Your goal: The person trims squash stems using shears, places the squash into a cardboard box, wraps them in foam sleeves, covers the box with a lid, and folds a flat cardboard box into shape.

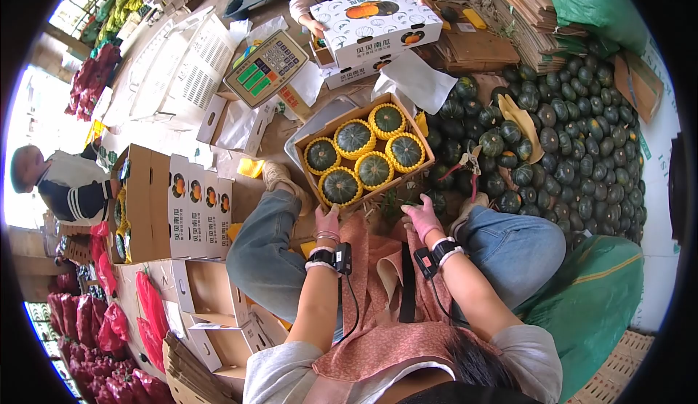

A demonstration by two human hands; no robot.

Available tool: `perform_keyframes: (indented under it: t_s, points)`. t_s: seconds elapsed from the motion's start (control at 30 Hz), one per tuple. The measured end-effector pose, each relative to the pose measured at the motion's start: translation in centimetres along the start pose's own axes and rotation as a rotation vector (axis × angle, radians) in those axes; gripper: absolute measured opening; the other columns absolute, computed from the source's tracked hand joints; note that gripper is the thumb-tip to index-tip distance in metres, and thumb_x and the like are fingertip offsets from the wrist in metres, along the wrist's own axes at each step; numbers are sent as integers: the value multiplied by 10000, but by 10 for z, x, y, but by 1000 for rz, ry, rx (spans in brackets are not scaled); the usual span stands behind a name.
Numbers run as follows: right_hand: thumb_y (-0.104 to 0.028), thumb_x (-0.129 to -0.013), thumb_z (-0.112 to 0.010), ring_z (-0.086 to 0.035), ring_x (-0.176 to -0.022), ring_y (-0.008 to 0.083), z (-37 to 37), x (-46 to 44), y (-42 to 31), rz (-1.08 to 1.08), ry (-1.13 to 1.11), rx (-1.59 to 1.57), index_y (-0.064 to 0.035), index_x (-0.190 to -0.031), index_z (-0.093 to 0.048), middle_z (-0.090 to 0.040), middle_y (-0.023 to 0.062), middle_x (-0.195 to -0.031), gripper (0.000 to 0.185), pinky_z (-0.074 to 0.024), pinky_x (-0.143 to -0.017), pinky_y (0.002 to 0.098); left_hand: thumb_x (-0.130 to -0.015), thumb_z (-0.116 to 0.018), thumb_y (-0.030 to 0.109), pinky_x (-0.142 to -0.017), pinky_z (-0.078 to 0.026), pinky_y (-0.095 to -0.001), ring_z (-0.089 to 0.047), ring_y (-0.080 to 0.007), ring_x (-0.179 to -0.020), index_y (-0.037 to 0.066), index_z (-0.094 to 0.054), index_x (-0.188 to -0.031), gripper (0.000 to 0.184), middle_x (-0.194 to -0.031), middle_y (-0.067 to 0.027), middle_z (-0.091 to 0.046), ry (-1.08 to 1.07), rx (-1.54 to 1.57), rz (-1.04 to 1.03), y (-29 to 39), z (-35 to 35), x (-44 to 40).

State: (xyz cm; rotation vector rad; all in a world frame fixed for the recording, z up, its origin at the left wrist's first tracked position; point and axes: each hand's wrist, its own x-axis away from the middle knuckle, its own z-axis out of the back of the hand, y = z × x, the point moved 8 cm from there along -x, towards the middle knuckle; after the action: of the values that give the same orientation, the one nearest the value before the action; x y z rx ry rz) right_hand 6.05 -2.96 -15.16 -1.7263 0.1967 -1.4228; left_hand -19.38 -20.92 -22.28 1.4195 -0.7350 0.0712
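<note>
Six round kabocha squashes [354, 136], dark green with paler streaks and speckles, sit in an open brown cardboard box [429, 158] at 12 o'clock, just ahead of the person. Each wears a ruffled yellow foam-net sleeve [339, 199], its top left bare. The left hand [327, 224], in a pink glove, is at the box's near corner with its fingers partly hidden; how far open it is, and whether it touches the cardboard, I cannot tell. The right hand [423, 219], also pink-gloved, is near the box's near side, thumb and fingers loosely spread, with nothing visible in its hold. From 1 to 3 o'clock spreads a heap of smooth, unwrapped squashes [574, 142]. At 12 o'clock, beyond the open box, another person's hands [315, 29] rest on a closed white carton [378, 22] printed with orange pumpkins. A digital scale [267, 69] with green displays stands at 11 o'clock. At 9 o'clock, printed cartons [190, 208] stand side by side, with sleeved squashes showing at one end. A woven green sack [589, 309] slumps at 4 o'clock.
</note>
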Motion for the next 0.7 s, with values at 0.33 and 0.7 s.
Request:
perform_keyframes:
  t_s: [0.33,0.7]
  points:
    - [-102,-771,-666,-596,-677,183,0,-7,4,20,11,-49,-106,-1368,-201,-560,110,-1002,757,-488,-520,290,-802,-666,179,-844,-437,-286,-530,-196,-977,-52,-391,-1269,589,-1135,-134,-549,52,-9,-9,12,-2,12]
    - [-111,-765,-649,-563,-633,191,-7,-9,4,9,-33,-185,-155,-1375,-177,-549,103,-983,772,-470,-477,296,-770,-656,194,-747,-477,-309,-545,-177,-851,-4,-422,-1188,519,-1000,-109,-567,104,7,-143,14,-15,14]
